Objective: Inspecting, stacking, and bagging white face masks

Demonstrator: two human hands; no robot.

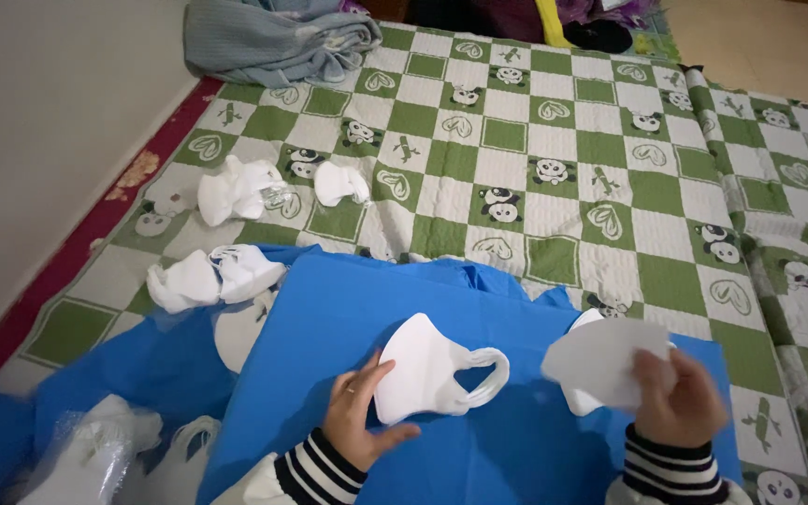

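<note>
My left hand (359,418) rests on a white folded face mask (423,370) with ear loops, pinning it to a blue sheet (479,449) spread over the bed. My right hand (680,397) holds up another white mask (605,363) by its edge, just above the blue sheet's right side. Both wrists show black and white striped cuffs.
A green and white checked quilt (554,140) with panda prints covers the bed. Loose white masks lie at left (236,187), (340,182), (212,279). Clear plastic bags of masks (105,449) sit bottom left. A grey garment (273,37) is bunched at the top left by the wall.
</note>
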